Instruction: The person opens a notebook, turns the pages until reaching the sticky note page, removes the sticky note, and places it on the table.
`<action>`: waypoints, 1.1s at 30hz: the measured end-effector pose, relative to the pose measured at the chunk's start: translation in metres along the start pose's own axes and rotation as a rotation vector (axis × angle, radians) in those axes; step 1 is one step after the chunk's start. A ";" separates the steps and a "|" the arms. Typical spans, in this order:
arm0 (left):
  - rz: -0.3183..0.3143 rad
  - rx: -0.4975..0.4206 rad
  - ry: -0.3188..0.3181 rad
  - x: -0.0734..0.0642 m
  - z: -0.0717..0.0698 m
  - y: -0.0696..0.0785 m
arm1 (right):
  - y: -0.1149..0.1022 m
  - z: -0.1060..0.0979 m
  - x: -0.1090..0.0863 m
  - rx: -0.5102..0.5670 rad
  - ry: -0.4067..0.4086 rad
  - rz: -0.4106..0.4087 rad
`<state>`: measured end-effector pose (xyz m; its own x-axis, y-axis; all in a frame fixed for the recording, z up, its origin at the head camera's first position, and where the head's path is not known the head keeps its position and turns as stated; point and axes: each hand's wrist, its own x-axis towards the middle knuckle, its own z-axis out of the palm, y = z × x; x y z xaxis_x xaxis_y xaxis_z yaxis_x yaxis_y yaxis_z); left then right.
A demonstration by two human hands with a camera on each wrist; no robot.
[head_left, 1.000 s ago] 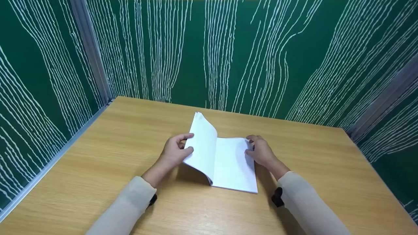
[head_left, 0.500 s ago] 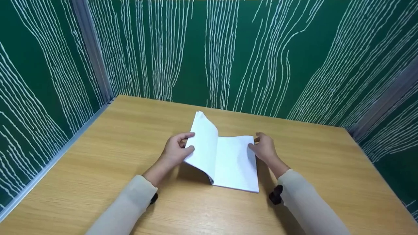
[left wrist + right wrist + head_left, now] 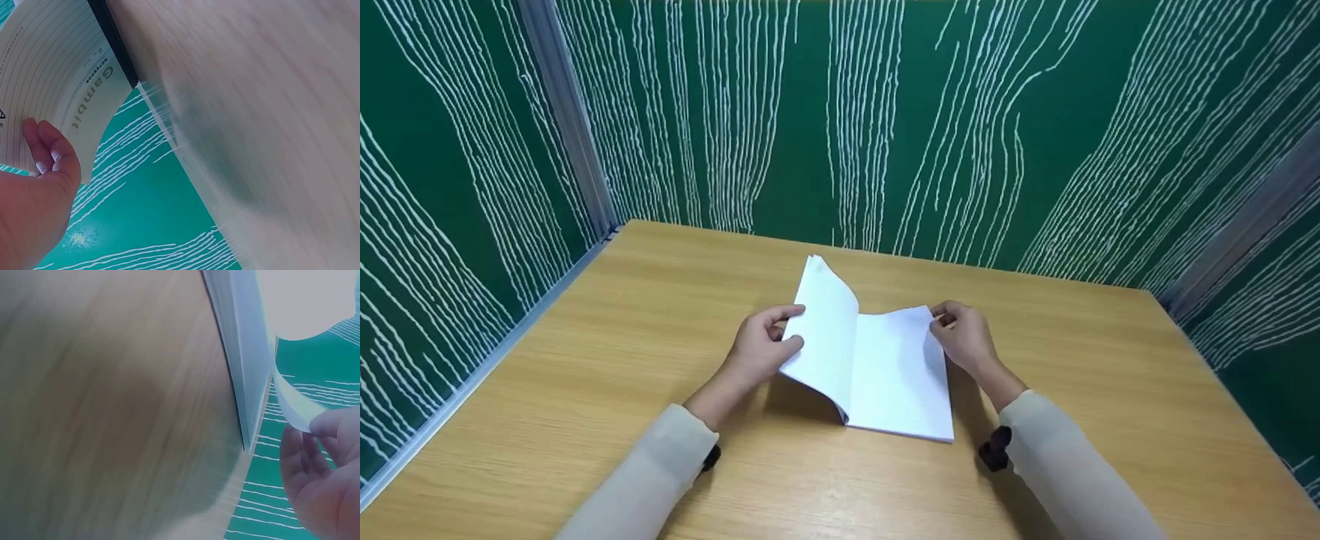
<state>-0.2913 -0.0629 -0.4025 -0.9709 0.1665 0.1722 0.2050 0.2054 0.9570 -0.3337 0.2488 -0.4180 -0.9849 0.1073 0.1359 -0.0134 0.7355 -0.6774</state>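
A notebook lies open on the table, its white pages facing up. My left hand grips the raised left part, thumb on the page and fingers behind. In the left wrist view the lined cover reads "Gambit" and "NOTEBOOK", with a dark spine strip; fingers of the left hand lie against it. At the far right corner my right hand pinches a page, which curls up off the stack. The right wrist view shows this lifted page corner between thumb and fingers of the right hand.
The wooden table spreads around the notebook. Green walls with white wavy lines stand behind and at both sides. A dark wrist device shows under the right sleeve.
The right fingers first moved out to the notebook's right edge, then pinched a page; its far right corner has lifted and bent inward. The left hand stays in place.
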 end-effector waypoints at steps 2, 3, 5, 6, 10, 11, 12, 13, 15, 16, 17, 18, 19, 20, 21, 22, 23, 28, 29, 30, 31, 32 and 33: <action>-0.007 -0.007 -0.002 -0.001 0.000 0.000 | 0.000 0.000 -0.001 -0.010 -0.007 -0.035; -0.011 -0.011 -0.005 -0.001 0.000 0.001 | 0.000 0.000 -0.002 -0.015 -0.010 -0.051; -0.017 -0.010 -0.013 -0.002 -0.002 0.004 | -0.001 -0.001 -0.003 -0.021 -0.021 -0.078; -0.021 -0.012 -0.020 -0.004 -0.002 0.007 | -0.002 -0.001 -0.003 -0.024 -0.029 -0.085; -0.026 -0.014 -0.044 -0.009 -0.004 0.019 | -0.008 0.000 -0.006 -0.032 -0.080 -0.105; -0.026 -0.018 -0.048 -0.010 -0.004 0.020 | -0.010 0.000 -0.007 -0.030 -0.098 -0.102; -0.025 -0.020 -0.049 -0.011 -0.004 0.021 | -0.012 0.001 -0.008 -0.023 -0.124 -0.097; -0.023 -0.020 -0.047 -0.010 -0.004 0.021 | -0.014 0.001 -0.009 -0.014 -0.154 -0.097; -0.010 -0.019 -0.041 -0.008 -0.004 0.016 | -0.018 0.001 -0.011 0.014 -0.215 -0.077; -0.005 -0.021 -0.039 -0.007 -0.003 0.013 | -0.020 0.002 -0.012 0.023 -0.243 -0.066; 0.001 -0.022 -0.036 -0.005 -0.003 0.010 | -0.022 0.002 -0.013 0.026 -0.267 -0.059; 0.007 -0.021 -0.032 -0.003 -0.003 0.007 | -0.023 0.003 -0.014 0.029 -0.286 -0.052; 0.015 -0.020 -0.030 -0.002 -0.002 0.004 | -0.025 0.003 -0.015 0.022 -0.304 -0.059; 0.019 -0.018 -0.026 -0.001 -0.002 0.001 | -0.027 0.004 -0.016 0.014 -0.315 -0.055; 0.017 -0.022 -0.024 0.000 -0.002 0.000 | -0.029 0.005 -0.017 0.003 -0.327 -0.063; 0.014 -0.023 -0.020 0.000 -0.002 -0.001 | -0.031 0.005 -0.019 -0.004 -0.335 -0.066; 0.010 -0.021 -0.016 0.001 -0.001 -0.001 | -0.033 0.006 -0.020 -0.012 -0.342 -0.070; -0.022 -0.018 -0.022 -0.002 -0.002 0.004 | -0.042 0.009 -0.028 -0.058 -0.362 -0.124; -0.028 -0.016 -0.026 -0.004 -0.002 0.007 | -0.044 0.009 -0.030 -0.061 -0.366 -0.140; -0.030 -0.016 -0.030 -0.005 -0.002 0.010 | -0.045 0.010 -0.031 -0.061 -0.371 -0.157; -0.030 -0.017 -0.033 -0.007 -0.003 0.014 | -0.047 0.010 -0.033 -0.059 -0.378 -0.175; -0.029 -0.015 -0.035 -0.008 -0.003 0.017 | -0.049 0.010 -0.034 -0.059 -0.382 -0.193; -0.028 -0.011 -0.035 -0.010 -0.003 0.021 | -0.050 0.011 -0.035 -0.057 -0.389 -0.210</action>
<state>-0.2777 -0.0631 -0.3838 -0.9713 0.1945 0.1368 0.1758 0.1998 0.9639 -0.3004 0.2010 -0.3962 -0.9537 -0.2998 -0.0235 -0.2208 0.7513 -0.6219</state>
